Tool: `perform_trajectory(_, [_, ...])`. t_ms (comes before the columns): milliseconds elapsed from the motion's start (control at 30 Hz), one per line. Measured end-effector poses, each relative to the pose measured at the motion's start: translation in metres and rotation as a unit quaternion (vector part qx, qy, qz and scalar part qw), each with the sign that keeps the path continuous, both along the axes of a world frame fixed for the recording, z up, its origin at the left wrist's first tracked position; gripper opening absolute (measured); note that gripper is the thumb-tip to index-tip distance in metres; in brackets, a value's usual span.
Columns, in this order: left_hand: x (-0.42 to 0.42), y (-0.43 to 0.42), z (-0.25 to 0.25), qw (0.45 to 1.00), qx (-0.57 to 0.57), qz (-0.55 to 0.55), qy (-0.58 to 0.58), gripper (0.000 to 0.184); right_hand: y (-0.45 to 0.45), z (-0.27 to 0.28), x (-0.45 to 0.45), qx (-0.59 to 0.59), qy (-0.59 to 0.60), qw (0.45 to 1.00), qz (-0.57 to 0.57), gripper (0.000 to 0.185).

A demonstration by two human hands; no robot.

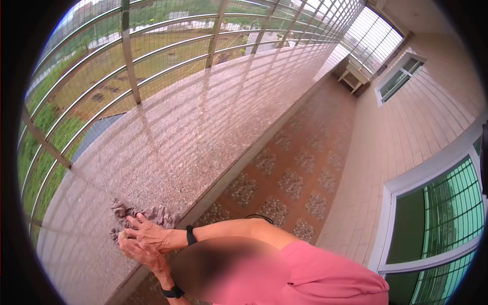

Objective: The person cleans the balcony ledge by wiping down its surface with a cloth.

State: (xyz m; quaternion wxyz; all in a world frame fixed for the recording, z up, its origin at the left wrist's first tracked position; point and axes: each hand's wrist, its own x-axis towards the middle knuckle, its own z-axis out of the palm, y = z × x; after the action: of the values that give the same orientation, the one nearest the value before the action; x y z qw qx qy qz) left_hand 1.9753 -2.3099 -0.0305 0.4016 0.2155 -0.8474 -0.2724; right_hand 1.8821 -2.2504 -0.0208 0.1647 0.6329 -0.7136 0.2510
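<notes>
A bunched, greyish-purple cloth [162, 216] lies on the speckled stone ledge [168, 168] at the lower left. My right hand [150, 235] presses on it, fingers bent over its folds. Close below and touching it is my left hand [142, 254], its curled fingers on the near part of the cloth. Both wrists wear black bands. The fingertips are partly lost among the folds.
Metal bars [133, 76] rise along the ledge's outer side, with grass beyond. A patterned stone-and-red floor [290, 185] runs beside the ledge. A tiled wall [366, 168] with windows [432, 218] stands at the right; a pale sink [354, 73] is at the far end.
</notes>
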Motion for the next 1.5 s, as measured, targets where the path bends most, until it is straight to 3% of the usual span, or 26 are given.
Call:
perform_trajectory(100, [0.007,0.003,-0.005,1.000,-0.005,0.015,-0.012,0.062,-0.005,-0.005,0.003,0.000,-0.047,0.999,0.002,0.038])
perform_trajectory(167, [0.005,0.010,-0.005,1.000,-0.006,0.020,-0.020,0.062,-0.022,-0.035,0.003,-0.068,0.010,0.997,-0.038,0.031])
perform_trajectory(200, [0.001,0.016,-0.005,0.999,-0.006,0.021,-0.025,0.062,-0.020,-0.035,0.001,-0.092,-0.046,0.995,-0.009,0.027])
perform_trajectory(300, [-0.015,0.037,0.000,0.999,0.000,0.025,-0.026,0.062,0.000,-0.027,-0.018,-0.113,-0.034,0.993,0.006,0.022])
perform_trajectory(533, [-0.096,0.110,0.011,1.000,-0.005,-0.015,-0.007,0.063,0.093,-0.006,-0.091,-0.058,-0.086,0.995,-0.002,0.029])
perform_trajectory(667, [-0.154,0.162,0.012,0.996,-0.048,-0.078,-0.003,0.059,0.161,-0.020,-0.145,-0.069,-0.144,0.985,-0.071,0.050])
perform_trajectory(900, [-0.220,0.247,0.017,0.985,-0.005,-0.170,-0.006,0.052,0.256,0.005,-0.197,-0.031,-0.080,0.981,-0.176,0.042])
perform_trajectory(1033, [-0.218,0.241,0.015,0.977,0.028,-0.209,0.004,0.056,0.265,0.006,-0.195,-0.019,-0.073,0.983,-0.168,0.038])
perform_trajectory(1233, [-0.207,0.216,0.014,0.966,0.034,-0.254,0.044,0.058,0.252,-0.004,-0.179,0.045,-0.045,0.967,-0.248,0.041])
perform_trajectory(1367, [-0.177,0.178,0.016,0.962,0.043,-0.268,0.025,0.057,0.221,-0.013,-0.150,0.142,-0.029,0.943,-0.299,0.047])
perform_trajectory(1500, [-0.131,0.118,0.027,0.968,0.043,-0.245,-0.025,0.059,0.164,-0.011,-0.119,0.145,-0.153,0.953,-0.216,0.067])
